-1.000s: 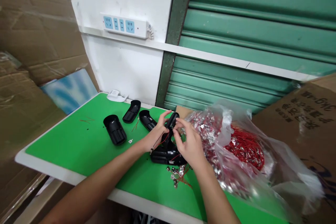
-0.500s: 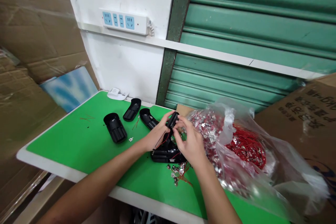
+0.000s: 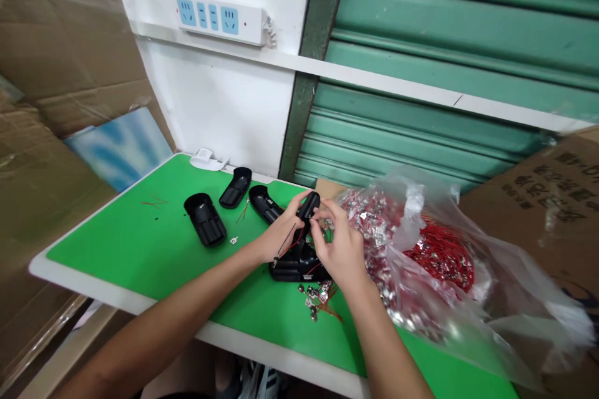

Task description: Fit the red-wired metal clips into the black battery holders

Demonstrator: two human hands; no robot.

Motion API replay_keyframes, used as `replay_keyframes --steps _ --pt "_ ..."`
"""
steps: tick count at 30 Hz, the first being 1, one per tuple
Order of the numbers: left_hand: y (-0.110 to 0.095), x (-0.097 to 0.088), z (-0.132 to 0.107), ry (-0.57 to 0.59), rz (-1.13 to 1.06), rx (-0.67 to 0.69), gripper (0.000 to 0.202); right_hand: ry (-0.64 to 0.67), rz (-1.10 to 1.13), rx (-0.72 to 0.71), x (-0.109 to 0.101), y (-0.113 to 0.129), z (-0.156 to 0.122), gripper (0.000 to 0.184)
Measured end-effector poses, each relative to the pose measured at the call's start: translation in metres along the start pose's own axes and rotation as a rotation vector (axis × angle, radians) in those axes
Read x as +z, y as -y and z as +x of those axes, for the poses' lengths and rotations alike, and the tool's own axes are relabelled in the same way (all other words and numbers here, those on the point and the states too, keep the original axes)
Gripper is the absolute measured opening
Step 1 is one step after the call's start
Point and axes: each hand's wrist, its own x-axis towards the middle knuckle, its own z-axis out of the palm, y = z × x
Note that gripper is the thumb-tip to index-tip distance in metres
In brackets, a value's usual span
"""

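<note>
My left hand [image 3: 279,235] is closed around a black plastic battery shell [image 3: 309,204], held tilted above the table. A dark wire and a red wire run from it across that hand. My right hand [image 3: 344,246] has its thumb and fingertips pinched together at the shell's right side; whatever small piece they hold is hidden. Beneath both hands lies another black shell [image 3: 287,269] with a red wire and a metal contact in it. Just in front of it is a small heap of metal contact tabs [image 3: 312,302] with red wires.
More black shells [image 3: 204,221] lie left of my hands on the green table [image 3: 116,249]. A clear plastic bag [image 3: 407,224] full of red-wired contacts fills the right side. Cardboard boxes [image 3: 552,199] flank the table, and a power strip [image 3: 219,17] hangs on the wall.
The shell in my left hand has turned a little and its end now points more up and right. My right fingertips stay pinched at its side. The view has shifted slightly.
</note>
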Motion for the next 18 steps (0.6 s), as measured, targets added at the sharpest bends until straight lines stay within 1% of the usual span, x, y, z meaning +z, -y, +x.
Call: replay_keyframes --steps 7,10,15,18 --pt "0.002 0.001 -0.001 0.004 0.02 0.019 0.078 -0.015 -0.088 -0.064 0.002 0.002 0.0 0.044" --pt "-0.006 0.002 -0.004 0.008 0.065 0.038 0.077 -0.006 -0.102 -0.071 0.001 0.002 -0.001 0.04" --pt "-0.026 0.004 -0.012 0.001 0.306 0.081 0.077 0.03 -0.082 -0.053 0.001 0.001 -0.002 0.036" --pt "-0.031 0.005 -0.014 0.01 0.338 0.085 0.077 0.024 -0.059 -0.065 0.003 -0.001 -0.004 0.034"
